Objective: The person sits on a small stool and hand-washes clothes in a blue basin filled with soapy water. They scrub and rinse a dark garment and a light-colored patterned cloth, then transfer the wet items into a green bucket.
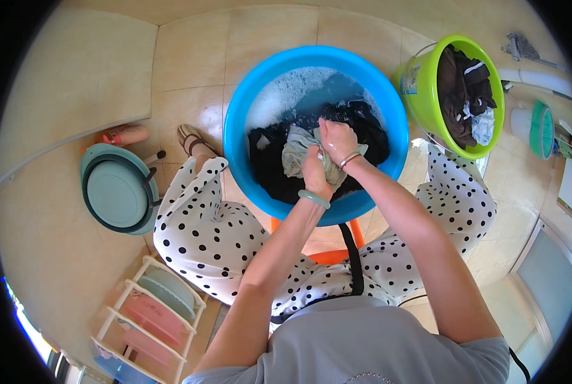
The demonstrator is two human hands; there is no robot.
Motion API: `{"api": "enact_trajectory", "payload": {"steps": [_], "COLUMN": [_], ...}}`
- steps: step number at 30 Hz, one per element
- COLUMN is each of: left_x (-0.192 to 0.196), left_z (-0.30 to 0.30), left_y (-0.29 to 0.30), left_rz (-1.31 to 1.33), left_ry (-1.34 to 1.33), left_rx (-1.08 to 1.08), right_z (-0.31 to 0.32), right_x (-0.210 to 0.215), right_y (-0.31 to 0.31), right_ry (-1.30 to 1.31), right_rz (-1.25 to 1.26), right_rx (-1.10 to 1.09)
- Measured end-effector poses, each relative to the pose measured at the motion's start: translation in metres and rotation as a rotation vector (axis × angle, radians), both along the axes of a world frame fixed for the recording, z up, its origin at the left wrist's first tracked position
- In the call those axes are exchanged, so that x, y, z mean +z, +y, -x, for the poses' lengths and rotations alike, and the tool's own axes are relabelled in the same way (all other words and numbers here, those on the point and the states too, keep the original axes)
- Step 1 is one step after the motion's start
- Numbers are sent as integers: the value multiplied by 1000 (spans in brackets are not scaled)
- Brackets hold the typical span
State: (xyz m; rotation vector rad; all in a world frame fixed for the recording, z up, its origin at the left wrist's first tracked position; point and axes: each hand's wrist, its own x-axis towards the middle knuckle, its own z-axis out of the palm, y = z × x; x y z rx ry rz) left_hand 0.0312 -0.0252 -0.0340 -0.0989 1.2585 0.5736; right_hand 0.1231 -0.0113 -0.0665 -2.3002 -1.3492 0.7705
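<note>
A large blue basin (235,137) of suds fills the upper centre of the frame, holding dark laundry (362,128). At its centre, left hand (316,174) and right hand (337,139) have fingers clenched tight around a pale cloth (293,153); hard scrubbing could slop water onto the tiles

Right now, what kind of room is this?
Probably a bathroom or wash area at home: the floor is tiled, both hands scrub a pale cloth in a blue basin of soapy water, and a green bucket holds more clothes.
</note>
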Motion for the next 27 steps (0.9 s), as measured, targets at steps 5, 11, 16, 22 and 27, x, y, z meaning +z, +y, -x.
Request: {"api": "enact_trajectory", "payload": {"steps": [5,11,16,22,27], "left_x": [-55,-29,-2,-49,-14], "left_z": [33,28,2,48,0], "left_y": [-4,17,6,32,-3], "left_rz": [-297,-214,-54,-231,-47], "left_ry": [-409,-657,-87,-393,-146], "left_rx": [-72,89,-29,-59,133], "right_z": [43,43,0,75,8], "right_x": [53,32,3,97,6], "right_y": [-24,-14,-4,-35,-8], "right_ry": [111,-13,-67,297,35], "right_rz": [-273,-279,-25,-355,-95], "right_rx": [69,161,-57,109,26]}}
